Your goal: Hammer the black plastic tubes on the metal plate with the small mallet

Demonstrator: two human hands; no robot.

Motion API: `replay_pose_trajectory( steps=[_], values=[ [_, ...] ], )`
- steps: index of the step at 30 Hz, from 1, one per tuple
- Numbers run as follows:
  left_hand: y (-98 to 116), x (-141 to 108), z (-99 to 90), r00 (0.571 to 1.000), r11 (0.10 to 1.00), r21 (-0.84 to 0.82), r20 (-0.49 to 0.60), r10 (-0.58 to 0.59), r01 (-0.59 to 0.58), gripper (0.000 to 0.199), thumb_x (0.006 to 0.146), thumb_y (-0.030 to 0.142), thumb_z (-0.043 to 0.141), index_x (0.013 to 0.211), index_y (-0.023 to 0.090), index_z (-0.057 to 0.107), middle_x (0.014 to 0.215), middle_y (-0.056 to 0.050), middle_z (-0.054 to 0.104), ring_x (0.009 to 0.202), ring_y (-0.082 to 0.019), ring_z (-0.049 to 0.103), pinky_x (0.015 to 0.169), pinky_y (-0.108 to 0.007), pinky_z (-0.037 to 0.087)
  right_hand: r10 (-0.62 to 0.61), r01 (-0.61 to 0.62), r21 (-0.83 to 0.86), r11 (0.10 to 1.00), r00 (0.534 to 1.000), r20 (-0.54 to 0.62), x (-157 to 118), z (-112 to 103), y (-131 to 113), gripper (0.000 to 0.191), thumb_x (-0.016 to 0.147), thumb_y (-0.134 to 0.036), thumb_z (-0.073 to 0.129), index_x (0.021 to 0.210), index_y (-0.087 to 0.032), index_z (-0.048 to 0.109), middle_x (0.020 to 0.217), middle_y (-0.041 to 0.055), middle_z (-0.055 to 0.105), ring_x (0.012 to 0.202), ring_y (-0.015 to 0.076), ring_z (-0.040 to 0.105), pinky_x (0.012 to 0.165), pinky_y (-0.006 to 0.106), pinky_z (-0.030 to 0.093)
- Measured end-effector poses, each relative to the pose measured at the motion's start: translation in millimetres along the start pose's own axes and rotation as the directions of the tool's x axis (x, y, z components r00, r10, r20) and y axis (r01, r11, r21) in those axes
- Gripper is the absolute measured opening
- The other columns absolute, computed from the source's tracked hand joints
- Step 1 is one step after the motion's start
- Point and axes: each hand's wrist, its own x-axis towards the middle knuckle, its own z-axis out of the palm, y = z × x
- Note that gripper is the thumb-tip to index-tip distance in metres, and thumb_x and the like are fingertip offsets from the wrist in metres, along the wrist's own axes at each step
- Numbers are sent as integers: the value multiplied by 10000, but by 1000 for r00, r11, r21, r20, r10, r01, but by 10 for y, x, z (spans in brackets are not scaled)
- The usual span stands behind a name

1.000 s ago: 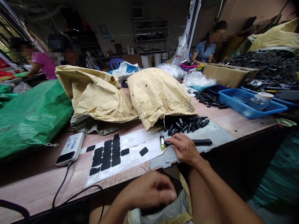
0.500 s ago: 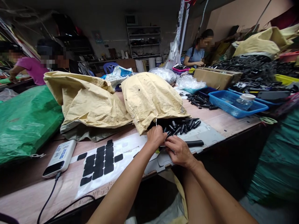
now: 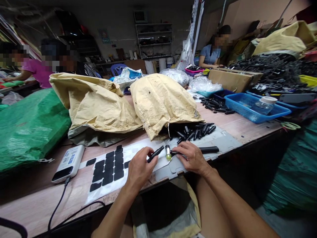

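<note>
My left hand (image 3: pixel 141 165) is closed around a slim black tube-like piece (image 3: pixel 156 153) that tapers toward its tip, above the white sheet. A hammer lies across the grey board, its shiny head (image 3: pixel 168 152) with a yellow-green end just right of that tip, its black handle (image 3: pixel 209 149) pointing right. Bent fingers of my right hand (image 3: pixel 192 157) close over the hammer's shaft, hiding its middle. Behind that hand, several similar black pieces (image 3: pixel 195 132) lie heaped at the mouth of a beige sack (image 3: pixel 163 102).
Black rounded-square pads (image 3: pixel 109 167) lie on a white sheet, beside a white power bank (image 3: pixel 68 163) with a cable. Another beige sack (image 3: pixel 99 105) and a green sack (image 3: pixel 32 129) are at left. A blue basket (image 3: pixel 257 107) holds a jar. Co-workers sit beyond.
My hands, close together before, have separated. My left hand has moved left and down with the black piece, and the hammer head now shows between them. The view has shifted slightly.
</note>
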Motion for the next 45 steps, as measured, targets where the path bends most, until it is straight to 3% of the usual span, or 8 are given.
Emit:
replay_pose_trajectory(
  steps=[3,9,14,19,26,34,38,45],
  values=[
    [-199,-153,86,997,997,-34,-40,-65,64,84,871,273,649,947,240,639,908,11,678,777,-178,590,686,-281,408,4,-4,-10,1000,1000,3,2,16,14,263,885,-158,614,1123,-236,695,963,53,643,890,203,544,821,348,474],
    [-213,-149,260,998,994,-95,-28,56,-59,105,837,239,706,938,229,679,906,-16,660,898,-218,572,794,-327,434,-84,82,-62,995,996,-33,-46,37,32,317,942,-121,524,1207,-230,661,985,59,657,883,200,545,807,348,471],
    [-242,-124,240,998,986,-153,23,65,-61,174,805,216,733,976,236,713,884,-8,657,878,-208,562,807,-326,422,-122,111,-98,989,985,-121,-85,41,45,405,942,-96,498,1297,-248,619,1044,72,664,933,206,591,855,365,487],
    [-277,-143,224,995,981,-182,53,80,-69,173,786,210,745,957,233,735,883,-4,684,881,-206,554,812,-321,408,-158,149,-96,984,984,-88,-31,-21,-94,470,941,-80,471,1364,-254,578,1069,83,680,961,213,634,855,358,518],
    [-267,-150,233,994,986,-151,69,83,-71,190,772,255,774,962,258,764,879,-1,690,914,-221,544,823,-328,388,-131,134,105,985,991,-39,45,-64,-443,470,957,-117,475,1390,-280,563,1062,72,691,954,196,671,819,316,564],
    [-258,-147,204,994,984,-171,79,69,-54,172,774,252,773,946,264,788,833,-6,659,887,-213,532,814,-322,387,-159,166,124,978,985,-61,22,-111,-534,518,935,-81,494,1402,-296,558,1070,71,689,972,195,665,819,310,556],
    [-253,-149,210,994,982,-177,78,82,-67,125,811,265,732,914,284,800,821,-6,655,872,-207,530,808,-317,384,-205,204,38,978,979,17,12,-101,-531,572,879,-24,465,1365,-292,606,1024,63,695,918,189,670,765,296,560],
    [-249,-142,223,995,986,-161,77,58,-45,192,771,246,746,954,273,798,830,-6,670,885,-214,535,816,-329,397,-64,76,150,986,994,-84,-15,-178,-413,497,941,-81,503,1366,-323,594,1082,58,687,974,191,667,831,310,564]
  ],
)
